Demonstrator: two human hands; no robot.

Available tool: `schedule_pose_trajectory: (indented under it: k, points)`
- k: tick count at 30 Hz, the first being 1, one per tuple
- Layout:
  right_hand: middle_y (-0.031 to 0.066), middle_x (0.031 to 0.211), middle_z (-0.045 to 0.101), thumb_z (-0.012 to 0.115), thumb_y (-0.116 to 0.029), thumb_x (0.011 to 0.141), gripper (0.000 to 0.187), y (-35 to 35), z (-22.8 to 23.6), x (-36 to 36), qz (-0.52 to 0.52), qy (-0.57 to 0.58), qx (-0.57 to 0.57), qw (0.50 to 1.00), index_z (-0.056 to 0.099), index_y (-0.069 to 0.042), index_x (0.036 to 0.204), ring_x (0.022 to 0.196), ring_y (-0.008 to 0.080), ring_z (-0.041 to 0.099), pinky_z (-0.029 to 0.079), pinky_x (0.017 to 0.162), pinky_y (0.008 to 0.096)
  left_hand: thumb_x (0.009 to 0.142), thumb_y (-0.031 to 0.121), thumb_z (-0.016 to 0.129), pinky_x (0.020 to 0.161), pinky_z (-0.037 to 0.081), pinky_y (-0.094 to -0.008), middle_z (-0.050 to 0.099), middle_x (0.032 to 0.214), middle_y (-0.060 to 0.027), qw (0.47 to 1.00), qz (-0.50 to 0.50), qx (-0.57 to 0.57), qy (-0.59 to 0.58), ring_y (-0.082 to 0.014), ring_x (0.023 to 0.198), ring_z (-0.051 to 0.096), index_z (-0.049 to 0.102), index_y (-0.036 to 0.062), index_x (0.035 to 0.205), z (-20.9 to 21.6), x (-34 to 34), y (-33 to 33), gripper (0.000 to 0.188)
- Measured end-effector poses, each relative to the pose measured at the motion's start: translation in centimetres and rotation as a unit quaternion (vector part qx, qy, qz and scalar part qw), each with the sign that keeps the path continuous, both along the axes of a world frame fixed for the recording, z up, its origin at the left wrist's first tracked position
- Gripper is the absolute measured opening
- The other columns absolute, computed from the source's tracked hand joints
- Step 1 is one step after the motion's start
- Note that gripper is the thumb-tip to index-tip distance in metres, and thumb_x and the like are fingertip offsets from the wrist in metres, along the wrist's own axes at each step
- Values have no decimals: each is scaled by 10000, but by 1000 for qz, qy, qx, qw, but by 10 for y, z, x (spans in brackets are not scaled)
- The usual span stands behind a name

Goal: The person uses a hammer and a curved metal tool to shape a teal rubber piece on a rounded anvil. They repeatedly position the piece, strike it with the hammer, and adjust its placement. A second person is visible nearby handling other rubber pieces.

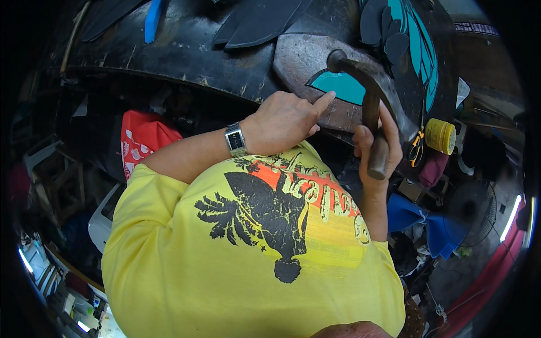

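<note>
My right hand (383, 141) is closed round the wooden handle of a hammer (371, 107). The hammer's round dark head is up over a worn brown-grey slab (298, 56). On that slab lies a teal leaf-shaped piece (341, 85) with a black edge, partly hidden behind the hammer. My left hand (282, 125), with a watch (235, 139) on its wrist, rests at the slab's near edge. Its index finger is stretched out, with the tip at the teal piece's lower edge. The other fingers are partly curled, and I see nothing held in them.
The dark worktable (186, 62) carries black feather-shaped pieces (262, 22), teal strips (420, 50) and a blue strip (152, 21). Orange-handled scissors (416, 149) and a yellow tub (439, 136) are at the right. A red bag (147, 138) sits below the table edge at the left.
</note>
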State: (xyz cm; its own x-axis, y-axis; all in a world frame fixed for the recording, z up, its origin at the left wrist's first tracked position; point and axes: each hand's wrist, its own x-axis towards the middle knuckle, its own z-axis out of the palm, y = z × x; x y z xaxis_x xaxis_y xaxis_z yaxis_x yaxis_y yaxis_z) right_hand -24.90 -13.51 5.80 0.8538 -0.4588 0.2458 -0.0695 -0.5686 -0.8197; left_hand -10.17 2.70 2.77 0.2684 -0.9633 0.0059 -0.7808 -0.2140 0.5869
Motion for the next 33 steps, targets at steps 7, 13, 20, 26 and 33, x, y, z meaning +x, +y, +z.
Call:
schedule_pose_trajectory:
  k: [7, 13, 20, 26, 33]
  points:
    - [133, 1123, 747, 785, -28, 889, 445, -8, 0, -11, 14, 47, -61, 997, 654, -9, 1314, 1022, 133, 675, 511, 912, 280, 917, 298, 724, 632, 557, -444, 714, 750, -165, 1000, 3, 23, 8, -351, 690, 712, 433, 32, 1519, -1, 0, -2, 720]
    - [97, 1181, 728, 734, -9, 938, 503, -9, 2, 13, -8, 143, 28, 989, 594, -40, 1421, 1067, 102, 628, 494, 954, 258, 918, 301, 722, 627, 561, -430, 712, 730, -158, 1000, 1, 13, 2, -334, 671, 714, 451, 2, 1498, 4, 0, -2, 706]
    - [57, 1162, 717, 699, 13, 944, 537, -12, 11, -3, -117, 12, 157, 981, 569, -52, 1461, 941, 96, 640, 511, 883, 253, 915, 298, 729, 630, 560, -442, 711, 743, -173, 1000, 3, 24, 7, -350, 681, 713, 470, 23, 1495, 7, 0, -4, 692]
    - [50, 1262, 695, 703, -23, 953, 533, -14, 18, 3, -71, 115, 120, 984, 579, -93, 1466, 1074, 90, 614, 491, 944, 256, 876, 291, 769, 632, 566, -435, 716, 758, -168, 1000, 11, -16, -9, -349, 683, 716, 526, 15, 1446, 8, 2, -7, 678]
    - [19, 1126, 703, 697, -34, 960, 542, -8, 10, -1, -123, 36, 69, 989, 558, -82, 1482, 890, 61, 601, 502, 878, 246, 816, 251, 823, 759, 565, -418, 721, 1029, -197, 1000, -10, -18, 5, -323, 947, 720, 583, -2, 1355, 13, 7, -14, 642]
